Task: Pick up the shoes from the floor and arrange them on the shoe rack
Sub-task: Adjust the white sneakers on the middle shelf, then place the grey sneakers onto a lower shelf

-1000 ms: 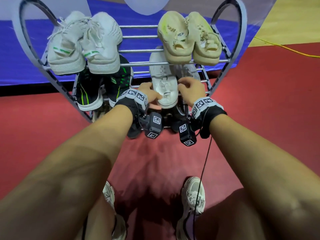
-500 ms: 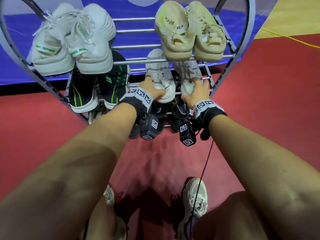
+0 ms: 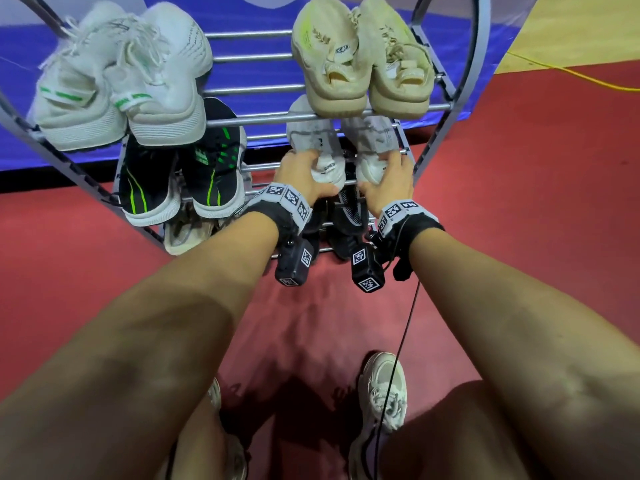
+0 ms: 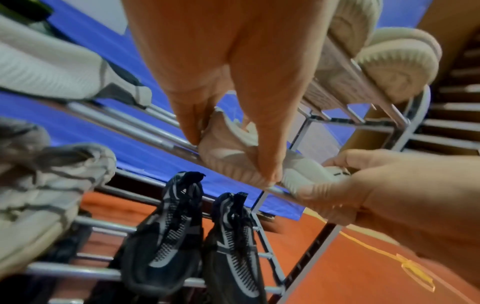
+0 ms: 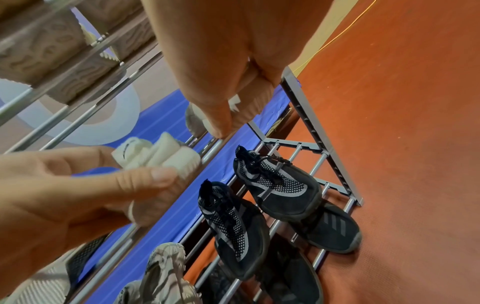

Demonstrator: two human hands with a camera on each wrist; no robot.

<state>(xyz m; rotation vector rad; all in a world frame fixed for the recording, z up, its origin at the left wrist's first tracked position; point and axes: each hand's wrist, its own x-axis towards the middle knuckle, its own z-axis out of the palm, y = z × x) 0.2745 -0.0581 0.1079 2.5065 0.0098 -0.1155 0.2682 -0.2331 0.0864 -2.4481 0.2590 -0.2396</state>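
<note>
A grey metal shoe rack (image 3: 263, 117) stands in front of me. On the right of its second shelf lies a pair of white sneakers, toes pointing back under the beige pair. My left hand (image 3: 313, 171) grips the heel of the left white sneaker (image 3: 310, 138); thumb and fingers pinch it in the left wrist view (image 4: 228, 148). My right hand (image 3: 384, 168) grips the heel of the right white sneaker (image 3: 372, 138), which the left wrist view also shows (image 4: 306, 174). Both heels sit at the shelf's front bar.
Beige shoes (image 3: 360, 60) and white knit shoes (image 3: 117, 81) fill the top shelf. Black-green shoes (image 3: 180, 174) sit left of my hands, black mesh shoes (image 5: 259, 195) one shelf below. A yellow cable (image 3: 568, 74) crosses the red floor. My own feet (image 3: 384, 386) stand near.
Both hands have pushed the white sneakers up and back onto the second shelf, under the beige pair. My head has come closer to the rack.
</note>
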